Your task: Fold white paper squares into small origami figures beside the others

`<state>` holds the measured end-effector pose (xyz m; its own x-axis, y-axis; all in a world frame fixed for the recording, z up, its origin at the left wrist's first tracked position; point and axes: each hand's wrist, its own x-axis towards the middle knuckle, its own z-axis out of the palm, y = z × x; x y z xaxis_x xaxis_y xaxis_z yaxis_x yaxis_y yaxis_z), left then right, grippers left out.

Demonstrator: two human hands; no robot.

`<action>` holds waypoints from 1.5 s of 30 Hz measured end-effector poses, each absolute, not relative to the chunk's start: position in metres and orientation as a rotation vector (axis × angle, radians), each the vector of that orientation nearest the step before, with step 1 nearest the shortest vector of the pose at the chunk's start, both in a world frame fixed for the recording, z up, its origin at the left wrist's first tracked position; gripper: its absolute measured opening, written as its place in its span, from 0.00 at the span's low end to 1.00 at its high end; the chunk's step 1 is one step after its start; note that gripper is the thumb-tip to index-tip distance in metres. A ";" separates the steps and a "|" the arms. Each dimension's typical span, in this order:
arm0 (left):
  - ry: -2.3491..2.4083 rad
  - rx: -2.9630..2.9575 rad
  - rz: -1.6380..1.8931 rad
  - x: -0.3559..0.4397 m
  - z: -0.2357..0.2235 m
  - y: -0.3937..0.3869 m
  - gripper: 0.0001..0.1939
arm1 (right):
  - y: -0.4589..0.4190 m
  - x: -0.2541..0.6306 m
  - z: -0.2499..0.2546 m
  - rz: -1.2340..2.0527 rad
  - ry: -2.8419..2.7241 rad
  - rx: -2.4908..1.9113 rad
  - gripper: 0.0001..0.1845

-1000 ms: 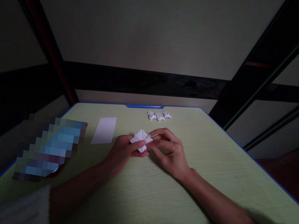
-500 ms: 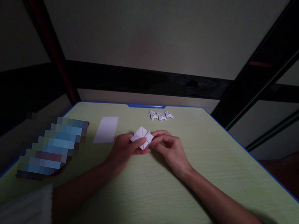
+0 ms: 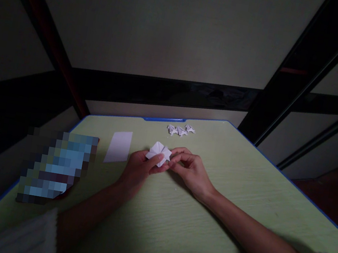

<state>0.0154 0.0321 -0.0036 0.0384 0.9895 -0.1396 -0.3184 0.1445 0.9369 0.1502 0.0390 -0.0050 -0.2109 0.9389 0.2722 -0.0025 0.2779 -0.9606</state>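
Observation:
A small white folded paper piece (image 3: 158,153) is held just above the green table (image 3: 177,231). My left hand (image 3: 139,169) grips its left side, thumb pressed on top. My right hand (image 3: 189,169) pinches its right edge with thumb and fingers curled. Both hands meet at the paper near the table's middle. The underside of the paper is hidden by my fingers.
A flat white paper sheet (image 3: 119,147) lies left of my hands. Three small folded paper figures (image 3: 181,130) sit in a row near the far edge. A blurred-out object (image 3: 54,165) lies at the left side. Dark bed-frame bars (image 3: 281,76) stand behind the table.
The folded paper has turned slightly and lifted a little toward the left. My right fingers have closed in tighter on its right edge.

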 end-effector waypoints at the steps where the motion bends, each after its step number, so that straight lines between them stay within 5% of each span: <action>1: 1.022 0.872 1.232 0.016 -0.003 0.032 0.06 | 0.039 0.150 -0.005 1.135 -1.494 -0.907 0.04; 29: 1.086 0.972 1.206 0.018 0.000 0.030 0.06 | 0.041 0.151 -0.004 1.095 -1.540 -0.924 0.06; 45: 1.061 1.028 1.094 0.014 -0.005 0.033 0.06 | 0.040 0.155 -0.002 1.460 -1.604 -0.895 0.05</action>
<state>0.0141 0.0325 -0.0046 0.1310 0.9820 -0.1360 -0.1657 0.1570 0.9736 0.1548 0.0395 -0.0018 -0.4525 0.8877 0.0847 -0.0012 0.0944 -0.9955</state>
